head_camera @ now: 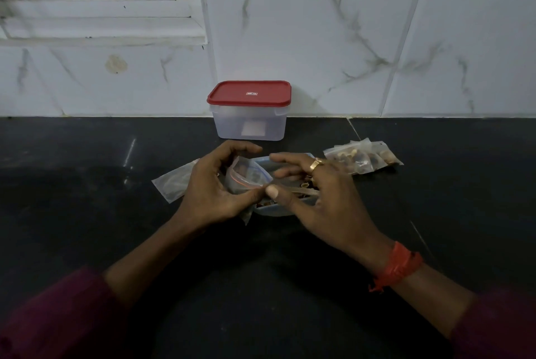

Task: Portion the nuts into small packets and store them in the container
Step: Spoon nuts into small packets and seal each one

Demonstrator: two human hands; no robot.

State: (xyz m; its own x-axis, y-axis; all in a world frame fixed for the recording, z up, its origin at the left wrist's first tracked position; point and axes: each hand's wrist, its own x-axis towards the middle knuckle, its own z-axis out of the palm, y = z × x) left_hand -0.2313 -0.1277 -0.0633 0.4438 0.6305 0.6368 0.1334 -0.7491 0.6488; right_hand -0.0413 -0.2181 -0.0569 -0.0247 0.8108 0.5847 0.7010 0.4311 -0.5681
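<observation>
Packet held open over the nut dish, container closed at the far wall

On the black stone counter [87, 213], the clear plastic container [249, 126] sits far centre with its red lid [249, 93] on; nothing shows inside. The left hand [208, 187] grips a small clear zip packet [246, 177], mouth facing right toward the right hand [316, 193]. That thumb meets the packet's lip, fingers spread; whether it pinches I cannot tell. Beneath both lies a pale blue dish [269, 211] of brown nuts [306, 184], nearer the right hand. Filled packets [362, 158] lie right, empty packets [171, 183] left.
</observation>
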